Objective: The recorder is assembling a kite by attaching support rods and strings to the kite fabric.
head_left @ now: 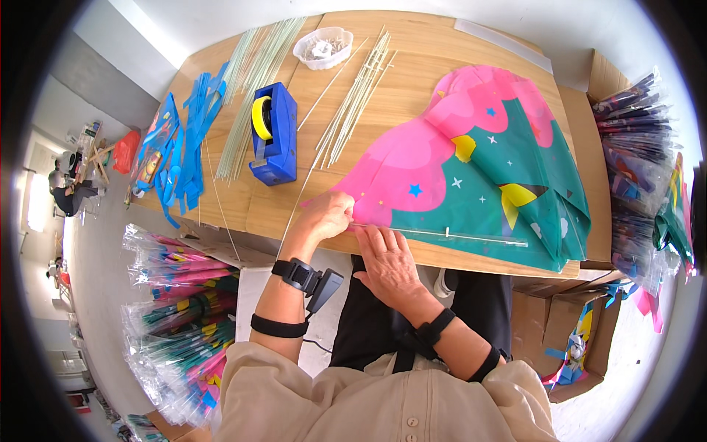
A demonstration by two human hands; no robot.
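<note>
A pink and green plastic kite sheet (434, 155) with stars and yellow patches lies partly folded across the table. Along its near edge runs a thin pale rod (471, 236), with a small clip-like piece standing up from it. At the sheet's left tip my left hand (328, 216) is closed, its fingers curled under; what they pinch is hidden. Just right of it, my right hand (388, 259) lies with fingers stretched out over the near edge of the sheet and the rod, pressing from above.
Beyond my hands stand a blue tape dispenser (276, 136) and a white bowl of small parts (322, 48). Thin sticks (359, 99) and blue strips (193, 140) lie on the wooden table (412, 44). Bagged kites (184, 317) hang at left; boxes (534, 324) stand at right.
</note>
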